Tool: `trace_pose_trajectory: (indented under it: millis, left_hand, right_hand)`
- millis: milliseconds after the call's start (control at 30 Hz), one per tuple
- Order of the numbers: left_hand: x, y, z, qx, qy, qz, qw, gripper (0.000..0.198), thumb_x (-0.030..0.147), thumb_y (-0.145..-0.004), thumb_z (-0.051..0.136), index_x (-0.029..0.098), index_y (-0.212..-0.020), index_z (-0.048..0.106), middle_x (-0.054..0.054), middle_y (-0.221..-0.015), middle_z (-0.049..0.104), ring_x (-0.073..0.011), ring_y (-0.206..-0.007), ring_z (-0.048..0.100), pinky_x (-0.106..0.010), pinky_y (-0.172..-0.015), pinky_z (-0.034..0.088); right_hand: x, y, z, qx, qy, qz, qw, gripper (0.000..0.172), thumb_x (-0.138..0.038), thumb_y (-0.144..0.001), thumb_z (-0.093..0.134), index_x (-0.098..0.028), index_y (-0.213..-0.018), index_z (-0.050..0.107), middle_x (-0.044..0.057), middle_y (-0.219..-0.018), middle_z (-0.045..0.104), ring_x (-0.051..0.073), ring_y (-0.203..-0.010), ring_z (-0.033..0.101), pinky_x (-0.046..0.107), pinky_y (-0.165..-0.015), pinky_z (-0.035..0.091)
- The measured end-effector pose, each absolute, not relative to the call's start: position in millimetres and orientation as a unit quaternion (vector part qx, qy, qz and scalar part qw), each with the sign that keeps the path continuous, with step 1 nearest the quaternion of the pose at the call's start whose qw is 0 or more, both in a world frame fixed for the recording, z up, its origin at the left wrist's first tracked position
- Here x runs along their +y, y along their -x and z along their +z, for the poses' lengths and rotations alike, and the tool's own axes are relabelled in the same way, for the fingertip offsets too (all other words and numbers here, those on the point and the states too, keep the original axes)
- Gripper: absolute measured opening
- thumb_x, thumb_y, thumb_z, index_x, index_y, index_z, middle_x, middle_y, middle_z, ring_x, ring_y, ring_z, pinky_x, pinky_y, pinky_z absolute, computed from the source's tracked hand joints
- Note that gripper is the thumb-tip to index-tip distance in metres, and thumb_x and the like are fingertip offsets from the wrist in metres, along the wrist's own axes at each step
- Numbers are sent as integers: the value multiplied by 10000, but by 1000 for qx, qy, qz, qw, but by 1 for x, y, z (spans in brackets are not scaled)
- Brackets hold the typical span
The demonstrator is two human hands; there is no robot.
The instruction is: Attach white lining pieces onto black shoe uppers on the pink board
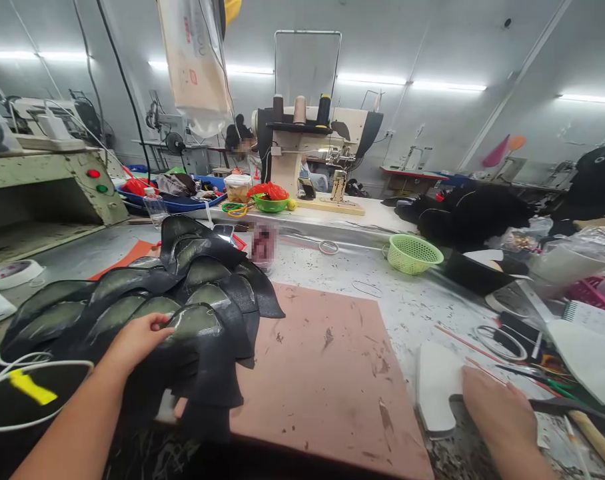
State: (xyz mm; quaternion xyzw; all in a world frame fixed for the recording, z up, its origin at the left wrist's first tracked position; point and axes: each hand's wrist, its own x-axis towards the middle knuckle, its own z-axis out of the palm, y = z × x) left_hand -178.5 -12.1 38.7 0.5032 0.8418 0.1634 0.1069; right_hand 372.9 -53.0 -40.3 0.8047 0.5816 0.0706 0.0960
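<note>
My left hand (135,341) rests on a fanned stack of shiny black curved leather pieces (202,293) at the left of the bench, thumb and fingers pinching the edge of the nearest piece. My right hand (497,410) lies at the lower right with fingers curled down on a white cut-out piece (435,383); its fingertips are hidden from me. A pink work mat (327,373) lies between both hands.
A green mesh basket (412,253) stands behind the mat. Tools, rings and white patterns (587,353) crowd the right side. A sewing machine (312,147) sits at the back, black shoe parts (467,217) to its right, a white cable (32,367) at the lower left.
</note>
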Motion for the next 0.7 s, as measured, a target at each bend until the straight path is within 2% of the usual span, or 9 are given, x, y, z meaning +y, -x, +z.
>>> trace_pose_trajectory:
  millis: [100,200,300,400,467,567,633,700]
  left_hand:
    - [-25,175,68,781,-559,192,200,371,497,-610,477,194,-813,548,29,-734,624,-160,-709,576,-217,-627,457]
    - [-40,162,99,680,-623,237,303,452,580,-649,450,213,-905,509,60,-767,624,-138,-756,559,-232,-689,462]
    - [-42,125,115,606,-624,307,387,481,521,-729,420,242,-1120,392,60,-762,640,-135,-706,577,-259,-640,474]
    - [-26,60,99,526,-647,329,443,488,392,-801,380,228,-1251,286,-7,-850,656,-170,-720,614,-282,-612,498]
    - [-14,15,73,498,-712,283,405,428,241,-809,340,183,-1234,354,-69,-1001,633,-189,-861,608,-317,-725,498]
    - [-5,-34,29,512,-814,172,214,469,71,-744,396,177,-1199,438,-99,-1249,495,-231,-1123,476,-396,-927,392]
    - [-4,-50,10,479,-865,106,109,478,9,-732,388,178,-1168,487,-99,-1302,443,-247,-1178,416,-417,-965,349]
    - [-2,-58,1,430,-898,74,65,423,12,-772,360,172,-1126,526,-98,-1264,475,-235,-1151,434,-395,-953,363]
  right_hand:
    - [-52,-373,-39,576,-809,86,76,383,-47,-770,303,-201,-841,647,89,-999,666,210,-926,613,362,-835,402]
    - [-51,-373,-42,574,-811,102,39,373,-71,-768,296,-199,-828,641,98,-919,680,223,-832,634,366,-769,426]
    - [-49,-364,-45,573,-805,141,-53,343,-180,-790,306,-188,-913,626,112,-1029,646,246,-868,619,387,-778,435]
    - [-46,-344,-41,602,-770,134,-161,363,-257,-795,309,-151,-963,613,132,-1062,628,260,-960,581,397,-812,438]
    - [-45,-329,-33,632,-734,110,-222,365,-261,-802,310,-133,-958,615,143,-1045,632,258,-986,567,403,-834,435]
    - [-48,-306,-17,680,-675,66,-279,335,-249,-822,333,-132,-964,614,136,-1026,639,242,-976,570,398,-851,434]
    - [-53,-291,-9,715,-637,17,-289,288,-219,-828,364,-155,-963,611,106,-995,649,212,-948,578,364,-841,446]
    - [-56,-278,-6,745,-605,-43,-277,229,-174,-816,411,-182,-925,613,63,-932,658,176,-893,587,308,-802,462]
